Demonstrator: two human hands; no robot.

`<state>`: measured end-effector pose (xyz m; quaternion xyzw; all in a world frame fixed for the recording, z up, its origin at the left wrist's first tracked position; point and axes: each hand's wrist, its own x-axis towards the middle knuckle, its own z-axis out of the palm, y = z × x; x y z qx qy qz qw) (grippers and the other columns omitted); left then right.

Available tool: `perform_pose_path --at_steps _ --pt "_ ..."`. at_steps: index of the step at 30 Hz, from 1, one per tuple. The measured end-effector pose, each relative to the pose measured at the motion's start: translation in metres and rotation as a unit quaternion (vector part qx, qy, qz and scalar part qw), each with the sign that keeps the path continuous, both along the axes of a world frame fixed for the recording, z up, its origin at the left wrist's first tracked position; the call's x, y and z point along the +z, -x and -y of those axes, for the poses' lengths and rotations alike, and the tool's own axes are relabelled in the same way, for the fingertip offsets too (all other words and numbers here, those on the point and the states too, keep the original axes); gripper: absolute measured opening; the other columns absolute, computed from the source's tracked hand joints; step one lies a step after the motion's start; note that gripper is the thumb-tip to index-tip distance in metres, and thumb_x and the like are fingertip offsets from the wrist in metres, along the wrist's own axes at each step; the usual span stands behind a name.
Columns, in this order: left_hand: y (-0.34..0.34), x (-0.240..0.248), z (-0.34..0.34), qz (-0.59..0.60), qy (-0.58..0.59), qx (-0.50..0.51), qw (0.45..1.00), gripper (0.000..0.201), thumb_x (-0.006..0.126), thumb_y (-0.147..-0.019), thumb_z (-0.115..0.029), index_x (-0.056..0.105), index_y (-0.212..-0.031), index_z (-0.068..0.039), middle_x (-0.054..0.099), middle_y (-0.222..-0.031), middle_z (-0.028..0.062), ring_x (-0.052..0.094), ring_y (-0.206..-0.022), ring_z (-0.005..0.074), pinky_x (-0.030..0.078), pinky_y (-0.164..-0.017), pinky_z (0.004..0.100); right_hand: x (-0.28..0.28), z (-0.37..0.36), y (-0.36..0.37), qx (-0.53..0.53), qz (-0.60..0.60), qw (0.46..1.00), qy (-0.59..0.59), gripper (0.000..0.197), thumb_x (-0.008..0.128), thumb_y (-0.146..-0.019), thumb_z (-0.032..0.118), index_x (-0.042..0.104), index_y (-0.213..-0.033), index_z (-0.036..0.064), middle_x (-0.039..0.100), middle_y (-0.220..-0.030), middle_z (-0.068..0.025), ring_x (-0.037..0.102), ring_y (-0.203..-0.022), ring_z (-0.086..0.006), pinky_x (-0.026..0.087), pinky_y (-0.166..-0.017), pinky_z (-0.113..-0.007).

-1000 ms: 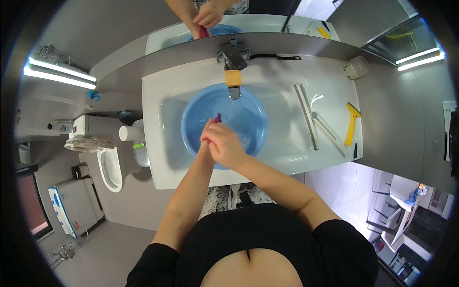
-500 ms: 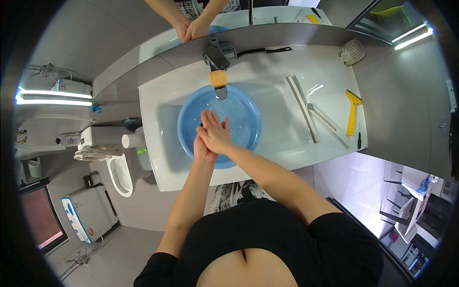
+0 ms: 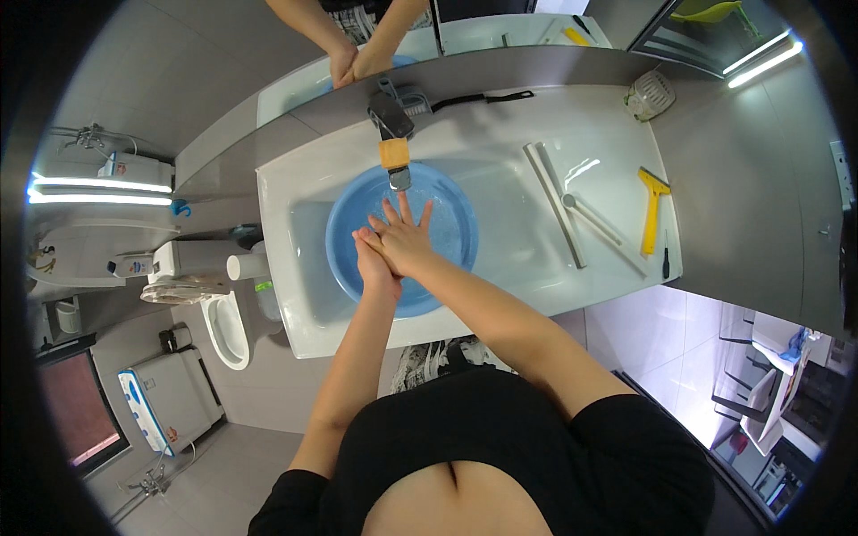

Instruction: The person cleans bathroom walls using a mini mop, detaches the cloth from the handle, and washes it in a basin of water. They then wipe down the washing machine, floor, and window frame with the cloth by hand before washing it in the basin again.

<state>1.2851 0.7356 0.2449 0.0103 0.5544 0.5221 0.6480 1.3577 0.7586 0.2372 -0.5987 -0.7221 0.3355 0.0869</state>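
Over a round blue basin [image 3: 463, 268], my two hands rest one against the other. My right hand [image 3: 407, 241] is on top, its fingers spread wide and pointing toward the faucet [image 3: 399, 179]. Beneath it lies my left hand [image 3: 377, 266], with a stretched-out digit showing at its left side; its other fingers are mostly hidden. Neither hand holds an object. The basin stands in a white sink [image 3: 304, 304] and seems to hold water. A yellow-orange band [image 3: 394, 153] wraps the faucet, whose mouth is just beyond my right fingertips.
Behind the faucet lie a grey brush [image 3: 413, 100] and a black-handled tool [image 3: 483, 98]. To the right are white bars [image 3: 554, 205], a yellow squeegee [image 3: 651, 210], a small dark screwdriver [image 3: 666, 257] and a white slotted holder [image 3: 651, 96]. A mirror borders the far edge; a toilet [image 3: 225, 330] stands left.
My right hand's fingers have spread apart and reach nearer the faucet, while the left hand has slipped lower and leftward under it. The view has shifted slightly.
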Motion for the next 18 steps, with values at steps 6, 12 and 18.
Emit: perform_pose_path --at_steps 6,12,18 --pt "0.002 0.008 -0.005 -0.22 0.036 -0.191 0.956 0.06 0.023 -0.095 -0.068 0.049 -0.074 -0.017 0.041 -0.052 -0.004 0.033 -0.038 0.0101 0.02 -0.037 0.0281 0.004 0.004 -0.023 -0.021 -0.04 0.997 0.06 0.073 0.014 -0.095 0.063 0.053 -0.133 0.0146 0.032 -0.149 -0.0169 0.003 -0.145 -0.0369 -0.01 -0.105 -0.07" --pt "-0.009 0.019 -0.005 -0.218 0.047 -0.197 0.955 0.062 0.03 -0.097 -0.061 0.049 -0.065 -0.011 0.042 -0.05 -0.0015 0.036 -0.037 0.0094 0.023 -0.034 0.0265 0.011 0.006 -0.033 -0.044 -0.149 0.979 0.132 0.079 0.013 -0.096 0.062 0.069 -0.108 0.0077 0.06 -0.122 -0.0128 0.019 -0.142 -0.0355 -0.007 -0.109 -0.066" --pt "-0.023 0.029 0.0 -0.274 0.006 -0.205 0.94 0.05 0.034 -0.1 -0.049 0.05 -0.071 -0.012 0.042 -0.052 -0.0019 0.036 -0.039 0.0087 0.023 -0.034 0.0261 0.003 0.012 -0.035 -0.088 -0.23 0.969 0.037 0.071 0.019 -0.099 0.054 0.07 -0.099 0.0057 0.069 -0.098 -0.0119 0.045 -0.127 -0.0293 0.001 -0.111 -0.059"
